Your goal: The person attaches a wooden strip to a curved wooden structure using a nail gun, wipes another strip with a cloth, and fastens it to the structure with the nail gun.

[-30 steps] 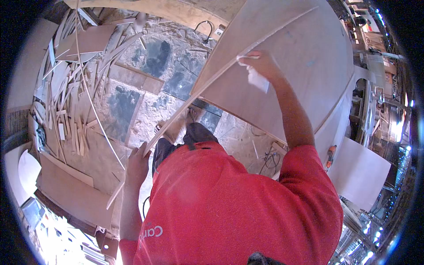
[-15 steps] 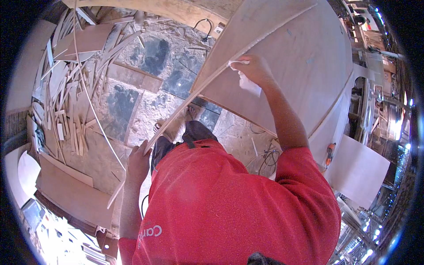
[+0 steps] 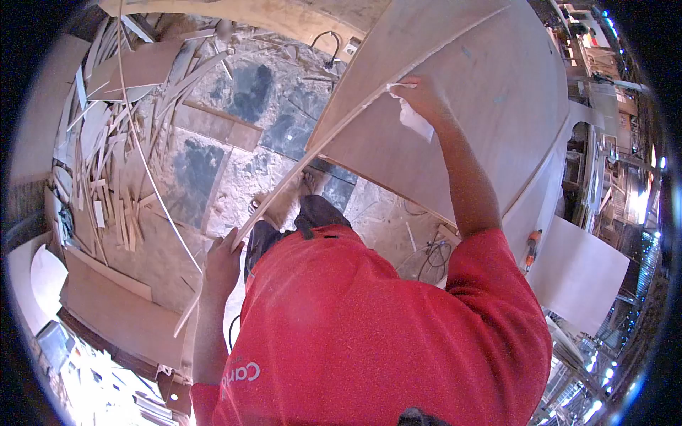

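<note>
A long thin wooden strip (image 3: pixel 293 173) runs diagonally from beside my body up across a large wooden board (image 3: pixel 490 113). My left hand (image 3: pixel 223 261) is closed around the strip's near part, at my left side. Farther along, my right hand (image 3: pixel 426 99) pinches a crumpled white cloth or paper (image 3: pixel 415 122) against the strip's edge, over the board. One end of the white piece hangs loose below the fingers. The strip's far end lies on the board.
Wood offcuts (image 3: pixel 117 170) are heaped on the dusty floor at the left. An orange-and-black tool (image 3: pixel 531 250) lies at the right, near a pale sheet (image 3: pixel 579 273). A black cable (image 3: pixel 433 259) coils below the board. Another thin strip (image 3: pixel 150 170) stretches across the left side.
My right hand has slid a short way up along the strip, away from my body, with the white piece. My left hand keeps its place on the strip.
</note>
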A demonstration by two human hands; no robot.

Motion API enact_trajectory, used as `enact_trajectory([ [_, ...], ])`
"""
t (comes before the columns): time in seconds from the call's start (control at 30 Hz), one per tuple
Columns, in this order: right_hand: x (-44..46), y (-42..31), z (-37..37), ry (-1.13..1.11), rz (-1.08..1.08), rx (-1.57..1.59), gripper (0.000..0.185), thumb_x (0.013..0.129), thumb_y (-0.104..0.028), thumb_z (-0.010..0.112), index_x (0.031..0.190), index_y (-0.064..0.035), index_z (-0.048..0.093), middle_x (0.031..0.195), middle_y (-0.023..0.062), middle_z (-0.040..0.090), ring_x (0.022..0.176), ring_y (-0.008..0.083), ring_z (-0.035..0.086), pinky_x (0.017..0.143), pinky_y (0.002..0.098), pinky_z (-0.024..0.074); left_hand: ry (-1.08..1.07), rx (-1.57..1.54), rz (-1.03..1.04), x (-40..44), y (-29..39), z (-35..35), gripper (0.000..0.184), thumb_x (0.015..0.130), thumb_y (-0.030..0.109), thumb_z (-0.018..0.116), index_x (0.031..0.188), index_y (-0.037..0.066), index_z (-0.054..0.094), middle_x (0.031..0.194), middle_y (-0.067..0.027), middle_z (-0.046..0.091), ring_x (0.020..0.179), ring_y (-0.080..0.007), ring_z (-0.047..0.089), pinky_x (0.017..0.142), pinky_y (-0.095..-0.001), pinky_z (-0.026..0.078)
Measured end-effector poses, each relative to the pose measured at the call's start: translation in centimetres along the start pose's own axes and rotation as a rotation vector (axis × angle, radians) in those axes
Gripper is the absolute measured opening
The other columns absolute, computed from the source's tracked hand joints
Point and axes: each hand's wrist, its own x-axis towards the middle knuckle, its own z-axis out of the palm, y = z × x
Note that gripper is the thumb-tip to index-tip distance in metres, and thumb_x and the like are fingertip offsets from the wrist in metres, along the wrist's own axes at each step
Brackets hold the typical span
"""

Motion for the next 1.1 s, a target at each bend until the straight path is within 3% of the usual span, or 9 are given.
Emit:
enact_trajectory([
  [0.17,-2.0,-1.2,-1.9,0.112,0.125,0.163,0.042,0.08,-0.031,0.082,0.105,0.0015,0.075,0.081,0.0097,0.071,0.067,0.0178,0.066,0.06,0.0343,0.0523,0.001,0.066,0.05,0.3,0.7,-0.9,0.038,0.099,0.02,0.064,0.132,0.0,0.064,0.102,-0.0279,0.066,0.097,-0.0458,0.067,0.08,-0.0503,0.053],
  [0.3,-3.6,1.2,-1.9,0.173,0.153,0.34,0.037,0.08,-0.029,0.082,0.101,0.0006,0.075,0.079,0.0073,0.069,0.067,0.0166,0.065,0.059,0.0333,0.0516,0.047,-0.035,0.225,3.4,2.9,-1.0,0.041,0.091,0.013,0.064,0.129,-0.003,0.064,0.1,-0.0288,0.065,0.091,-0.0472,0.065,0.08,-0.051,0.053],
  [0.43,-6.5,1.2,-2.3,0.201,0.204,0.425,0.035,0.08,-0.03,0.081,0.097,-0.0003,0.075,0.079,0.0064,0.068,0.066,0.0162,0.064,0.059,0.0332,0.0512,0.048,-0.055,0.395,8.2,6.6,0.3,0.034,0.085,0.007,0.059,0.116,-0.006,0.066,0.095,-0.0286,0.064,0.089,-0.0472,0.064,0.08,-0.053,0.053],
  [0.47,-7.2,1.1,-2.5,0.217,0.198,0.425,0.035,0.08,-0.03,0.081,0.097,-0.0003,0.075,0.079,0.0064,0.068,0.066,0.0162,0.064,0.059,0.0332,0.0512,-0.02,-0.027,0.347,8.7,8.2,0.0,0.037,0.087,0.005,0.059,0.121,-0.007,0.064,0.102,-0.0294,0.065,0.094,-0.0463,0.064,0.086,-0.0513,0.054],
  [0.63,-10.1,0.4,-2.9,0.274,0.225,0.423,0.039,0.081,-0.035,0.081,0.094,0.0014,0.076,0.076,0.008,0.07,0.064,0.0189,0.064,0.058,0.0369,0.0508,-0.043,0.031,0.398,12.1,11.1,2.0,0.041,0.085,0.004,0.059,0.124,-0.007,0.062,0.101,-0.029,0.065,0.096,-0.047,0.065,0.086,-0.0525,0.054],
  [0.73,-10.6,2.4,-2.3,0.297,0.248,0.41,0.038,0.08,-0.034,0.081,0.093,0.0009,0.076,0.077,0.0083,0.07,0.065,0.0189,0.065,0.059,0.0371,0.0512,-0.105,0.076,0.359,12.1,10.5,2.4,0.045,0.085,0.006,0.06,0.128,-0.006,0.061,0.101,-0.0293,0.065,0.098,-0.0466,0.065,0.087,-0.0526,0.054],
  [0.83,-10.7,2.9,-1.7,0.27,0.23,0.46,0.037,0.08,-0.034,0.081,0.095,-0.0003,0.076,0.078,0.0081,0.071,0.065,0.0187,0.065,0.059,0.0362,0.0511,0.017,0.063,0.392,10.4,8.9,2.4,0.042,0.086,0.007,0.062,0.125,-0.009,0.059,0.098,-0.0293,0.066,0.094,-0.0456,0.068,0.082,-0.0522,0.056],
  [0.9,-11.0,1.6,-2.0,0.229,0.305,0.498,0.038,0.08,-0.029,0.08,0.102,0.0008,0.074,0.082,0.0063,0.068,0.068,0.0168,0.063,0.061,0.0342,0.0501,0.034,0.068,0.371,9.4,7.4,1.7,0.052,0.085,0.007,0.062,0.134,-0.011,0.056,0.101,-0.03,0.066,0.096,-0.045,0.068,0.084,-0.0502,0.056],
  [1.1,-9.3,0.9,-1.6,0.098,0.258,0.663,0.039,0.08,-0.032,0.082,0.102,-0.0004,0.075,0.082,0.0051,0.067,0.069,0.016,0.063,0.061,0.0332,0.0493,0.042,0.005,0.298,3.7,1.1,0.6,0.061,0.084,0.017,0.071,0.138,-0.007,0.056,0.107,-0.0298,0.067,0.098,-0.0448,0.067,0.086,-0.0506,0.054],
])
